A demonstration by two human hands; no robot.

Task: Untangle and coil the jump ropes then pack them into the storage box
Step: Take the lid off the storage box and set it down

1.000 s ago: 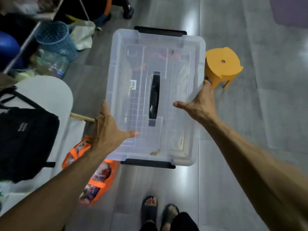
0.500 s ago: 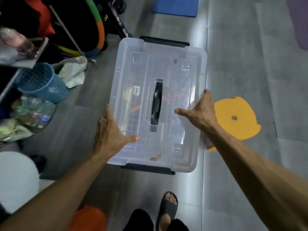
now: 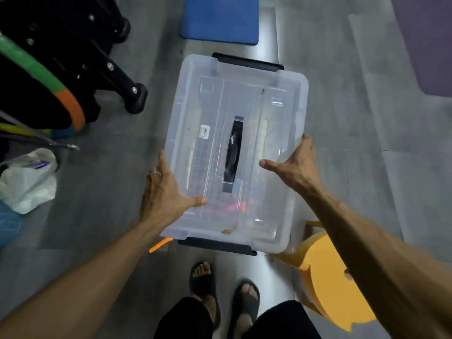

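A clear plastic storage box (image 3: 269, 113) with its lid on, a black top handle (image 3: 233, 152) and black end latches hangs above the grey floor in front of me. My left hand (image 3: 163, 192) grips its left side, thumb lying on the lid. My right hand (image 3: 296, 165) grips the right side the same way. Through the lid, blurred orange and pink shapes (image 3: 234, 206) show inside; I cannot tell whether they are the jump ropes.
A yellow stool (image 3: 335, 282) stands at my lower right, by my sandalled feet (image 3: 203, 277). A black wheeled frame (image 3: 132, 94) with a green-orange hoop (image 3: 66, 99) fills the upper left. A white plastic bag (image 3: 29, 179) lies left. A blue mat (image 3: 220, 20) lies ahead.
I have walked forward with the box held in both hands. The stool has slid from beside the box to my lower right, the blue basket has left view, and the blue mat has come closer.
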